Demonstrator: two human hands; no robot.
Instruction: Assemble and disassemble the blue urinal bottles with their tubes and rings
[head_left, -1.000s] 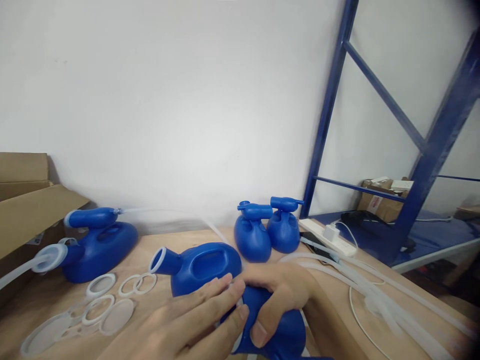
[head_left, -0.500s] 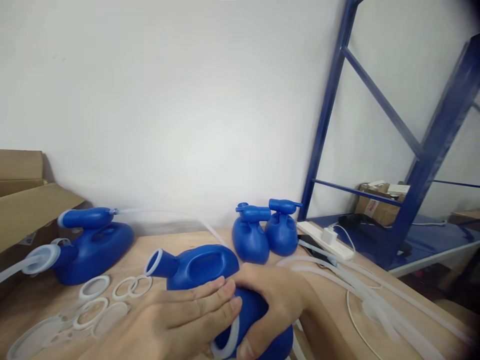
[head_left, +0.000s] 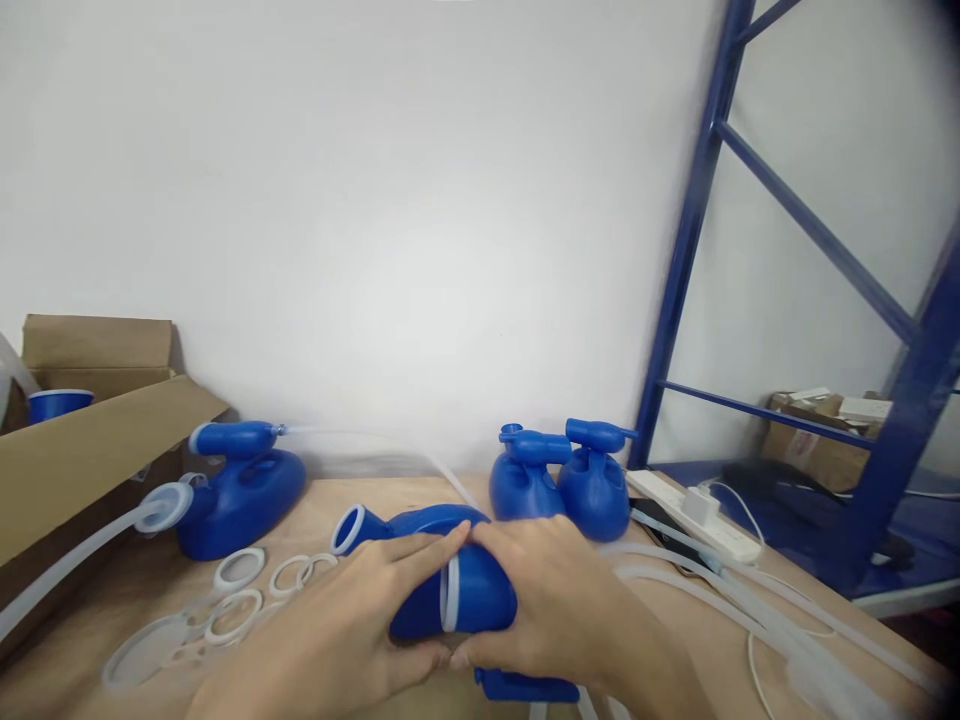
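Note:
Both my hands are closed round a blue cylindrical plastic part [head_left: 484,592] with a white ring [head_left: 450,595] about its middle. My left hand [head_left: 360,610] grips the left end, and my right hand [head_left: 551,590] wraps the right end. Fingertips of both hands meet above the part, and the thumbs almost touch below it. Just behind lies a blue urinal bottle [head_left: 431,518] with a white-rimmed slanted neck, partly covered by my fingers. Under my right hand a smaller blue piece [head_left: 529,688] shows near the bottom edge.
Several white rings [head_left: 234,615] and clear discs lie at left. Beyond them stand a blue bottle with a tube [head_left: 247,505] and a cardboard box [head_left: 90,450]. Two blue bottles [head_left: 525,485] stand at the back. Right are clear tubes [head_left: 750,610], a power strip [head_left: 720,525] and a blue rack [head_left: 697,200].
My left fingers, stretched flat across the part before, now curl round it. Its white-ringed end has swung from facing down-left to upright between my hands. The view has turned somewhat left.

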